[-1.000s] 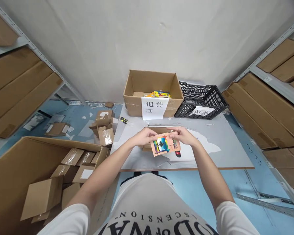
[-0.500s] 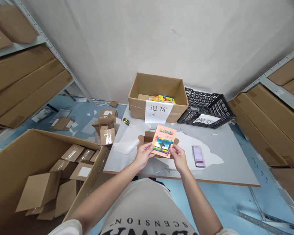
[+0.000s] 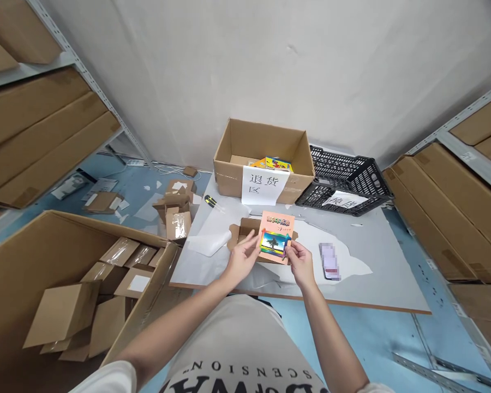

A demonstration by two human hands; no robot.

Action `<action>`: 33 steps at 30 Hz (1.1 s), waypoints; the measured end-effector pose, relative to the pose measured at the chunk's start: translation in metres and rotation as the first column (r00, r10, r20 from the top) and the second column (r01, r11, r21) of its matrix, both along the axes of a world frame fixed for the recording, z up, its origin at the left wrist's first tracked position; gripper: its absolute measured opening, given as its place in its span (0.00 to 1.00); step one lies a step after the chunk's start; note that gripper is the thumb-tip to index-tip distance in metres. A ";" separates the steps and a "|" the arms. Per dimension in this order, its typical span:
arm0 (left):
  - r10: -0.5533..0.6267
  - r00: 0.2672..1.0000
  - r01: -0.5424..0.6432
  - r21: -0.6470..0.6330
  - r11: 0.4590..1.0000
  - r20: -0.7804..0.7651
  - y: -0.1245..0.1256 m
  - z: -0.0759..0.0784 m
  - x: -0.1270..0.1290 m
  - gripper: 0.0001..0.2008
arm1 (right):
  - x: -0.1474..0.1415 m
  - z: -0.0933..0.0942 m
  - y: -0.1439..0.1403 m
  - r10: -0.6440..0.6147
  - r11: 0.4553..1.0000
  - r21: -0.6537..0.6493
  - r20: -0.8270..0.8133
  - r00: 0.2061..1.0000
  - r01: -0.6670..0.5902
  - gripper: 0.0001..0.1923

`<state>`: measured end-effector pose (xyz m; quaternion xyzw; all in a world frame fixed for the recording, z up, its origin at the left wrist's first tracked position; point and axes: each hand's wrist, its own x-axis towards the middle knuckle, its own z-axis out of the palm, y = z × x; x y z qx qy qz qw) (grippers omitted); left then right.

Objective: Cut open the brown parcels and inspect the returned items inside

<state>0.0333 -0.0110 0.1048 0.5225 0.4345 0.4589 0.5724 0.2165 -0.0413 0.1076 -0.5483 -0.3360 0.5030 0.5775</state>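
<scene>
Orange-covered booklet (image 3: 276,237) is held upright above the near middle of the grey table (image 3: 376,256), cover towards the camera, long axis running away from the body. Left hand (image 3: 242,256) pinches its lower left edge, thumb on the cover; right hand (image 3: 299,260) pinches the lower right corner likewise. Both hands are equally near. An opened small cardboard mailer (image 3: 245,232) lies directly behind it, a phone (image 3: 329,261) just to the right.

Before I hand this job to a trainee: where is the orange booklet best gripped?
By its lower edge, from the near side: the orange booklet stands upright with its cover facing the person, and left hand and right hand pinch its two bottom corners.
</scene>
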 end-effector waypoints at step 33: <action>-0.148 0.806 0.390 -0.327 0.861 0.573 0.017 0.012 -0.014 0.23 | -0.011 -0.005 -0.014 0.154 0.979 -0.124 -0.068 0.986 -0.162 0.27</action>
